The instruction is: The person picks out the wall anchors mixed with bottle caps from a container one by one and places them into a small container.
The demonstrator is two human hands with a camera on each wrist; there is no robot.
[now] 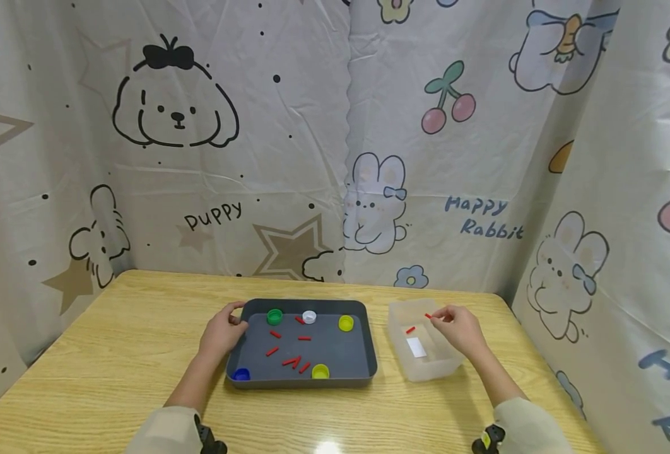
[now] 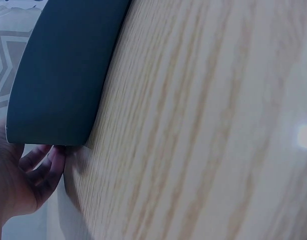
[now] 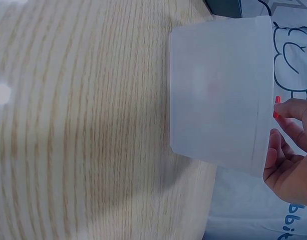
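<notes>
A dark grey tray point(image 1: 340, 353) lies on the table, its left rim gripped by my left hand point(image 1: 220, 331). In the left wrist view the fingers point(image 2: 46, 172) curl at the tray's edge. Several red sticks point(image 1: 305, 338) are scattered over the tray floor. Over the translucent plastic box point(image 1: 434, 372) to the right, my right hand point(image 1: 461, 329) pinches a small red stick point(image 3: 277, 107) between thumb and finger. Another red stick point(image 1: 411, 330) and a white label point(image 1: 416, 347) show inside the box.
Round caps stand in the tray: green point(image 1: 275, 316), white point(image 1: 309, 316), two yellow point(image 1: 346, 323) and blue point(image 1: 241, 374). The wooden table point(image 1: 125, 353) spreads around the tray and box. A printed curtain point(image 1: 289, 157) hangs behind and at both sides.
</notes>
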